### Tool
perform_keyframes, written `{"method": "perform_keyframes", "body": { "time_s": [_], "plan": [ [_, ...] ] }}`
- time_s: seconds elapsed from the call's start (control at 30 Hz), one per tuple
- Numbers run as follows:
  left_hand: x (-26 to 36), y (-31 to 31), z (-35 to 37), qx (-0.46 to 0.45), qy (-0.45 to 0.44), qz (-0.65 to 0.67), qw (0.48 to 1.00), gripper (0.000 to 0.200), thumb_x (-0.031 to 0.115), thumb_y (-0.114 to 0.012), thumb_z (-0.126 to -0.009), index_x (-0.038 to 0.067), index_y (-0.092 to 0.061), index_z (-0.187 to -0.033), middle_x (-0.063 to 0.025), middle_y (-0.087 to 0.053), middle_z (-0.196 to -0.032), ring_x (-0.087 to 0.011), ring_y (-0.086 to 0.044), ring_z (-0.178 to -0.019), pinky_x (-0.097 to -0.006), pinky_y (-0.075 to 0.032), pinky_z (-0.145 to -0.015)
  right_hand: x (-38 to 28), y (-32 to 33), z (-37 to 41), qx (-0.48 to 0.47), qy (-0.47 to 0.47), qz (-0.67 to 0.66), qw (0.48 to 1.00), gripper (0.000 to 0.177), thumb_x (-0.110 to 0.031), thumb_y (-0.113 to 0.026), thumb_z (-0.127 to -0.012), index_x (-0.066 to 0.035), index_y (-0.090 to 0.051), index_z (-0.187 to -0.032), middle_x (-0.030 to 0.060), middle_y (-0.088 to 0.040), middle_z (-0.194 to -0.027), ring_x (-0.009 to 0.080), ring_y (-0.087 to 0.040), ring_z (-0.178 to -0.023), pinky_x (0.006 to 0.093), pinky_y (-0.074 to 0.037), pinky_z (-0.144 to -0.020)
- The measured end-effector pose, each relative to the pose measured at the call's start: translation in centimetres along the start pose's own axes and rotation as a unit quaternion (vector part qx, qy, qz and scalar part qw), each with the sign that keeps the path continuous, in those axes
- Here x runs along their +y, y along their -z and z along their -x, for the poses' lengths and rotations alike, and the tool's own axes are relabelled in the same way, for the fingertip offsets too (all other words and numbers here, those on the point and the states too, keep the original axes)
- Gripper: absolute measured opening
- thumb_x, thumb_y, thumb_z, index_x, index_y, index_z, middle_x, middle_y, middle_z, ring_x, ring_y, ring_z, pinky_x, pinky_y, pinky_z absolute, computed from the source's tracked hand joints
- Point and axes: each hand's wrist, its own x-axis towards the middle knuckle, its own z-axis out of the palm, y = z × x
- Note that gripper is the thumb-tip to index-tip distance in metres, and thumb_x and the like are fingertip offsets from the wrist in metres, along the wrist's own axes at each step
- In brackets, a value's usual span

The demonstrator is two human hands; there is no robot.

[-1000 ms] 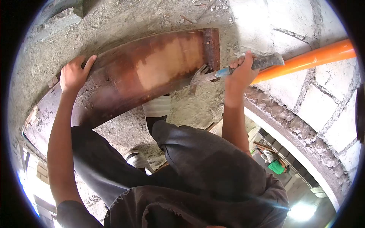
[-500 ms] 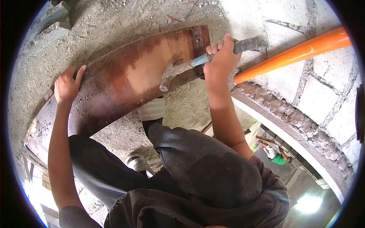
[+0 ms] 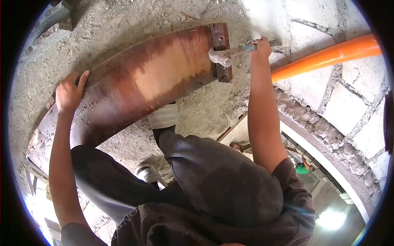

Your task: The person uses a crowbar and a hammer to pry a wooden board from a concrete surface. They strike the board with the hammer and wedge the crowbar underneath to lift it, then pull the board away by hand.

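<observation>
A claw hammer (image 3: 221, 56) is in my right hand (image 3: 261, 47), its fingers wrapped round the handle. The hammer's head overlaps the inner edge of the wooden cleat (image 3: 221, 53) at the right end of a long, reddish-brown wooden panel (image 3: 164, 69). The panel has a pale worn patch in its middle and lies slantwise in front of me. On its far left edge rests my left hand (image 3: 69, 95), thumb spread along the surface and fingers hooked over the rim.
An orange pipe (image 3: 328, 59) runs along a white block wall (image 3: 320, 88) at the right. Below the wall curves an opening, with a person in green (image 3: 303, 168) far beyond it. My shoe (image 3: 163, 117) stands under the panel's near edge. Rough sandy ground (image 3: 123, 24) surrounds the panel.
My right hand has moved right with the hammer, bringing its head from over the panel's middle to the end cleat. My left hand has stayed on the panel's edge.
</observation>
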Motion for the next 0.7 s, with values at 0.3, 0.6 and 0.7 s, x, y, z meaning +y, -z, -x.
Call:
{"method": "perform_keyframes", "body": {
  "time_s": [0.3, 0.6, 0.7],
  "plan": [
    [-0.5, 0.0, 0.0, 0.011, 0.008, -0.021, 1.0, 0.056, 0.058, -0.056, -0.09, 0.004, -0.066, -0.08, -0.0198, -0.066, -0.078, -0.0408, -0.065, -0.072, -0.049, -0.051, -0.066, 1.6, 0.8, -4.9, -0.04, -0.026, 0.054, 0.997, 0.013, -0.012, -0.052, -0.091, -0.001, -0.052, -0.087, 0.0101, -0.055, -0.072, 0.0233, -0.053, -0.063, 0.0423, -0.05, -0.06],
    [-0.1, 0.6, 0.4, -0.026, 0.031, 0.021, 0.999, 0.06, 0.063, -0.053, -0.089, 0.005, -0.069, -0.086, -0.0213, -0.067, -0.077, -0.0391, -0.067, -0.077, -0.0477, -0.054, -0.069, -4.0, 1.1, 14.7, -0.153, 0.057, -0.117, 0.98, 0.031, -0.024, -0.054, -0.094, -0.014, -0.033, -0.073, -0.0002, -0.033, -0.063, 0.0144, -0.033, -0.056, 0.0319, -0.035, -0.053],
    [0.2, 1.0, 0.4, 0.001, 0.035, 0.005, 0.999, 0.057, 0.061, -0.055, -0.089, 0.006, -0.07, -0.087, -0.0192, -0.068, -0.081, -0.0395, -0.067, -0.078, -0.0478, -0.054, -0.07, -3.7, 1.4, 15.4, -0.164, 0.079, -0.123, 0.976, 0.029, -0.024, -0.054, -0.094, -0.014, -0.034, -0.076, -0.0001, -0.032, -0.065, 0.0143, -0.032, -0.057, 0.0321, -0.035, -0.055]
  ]
}}
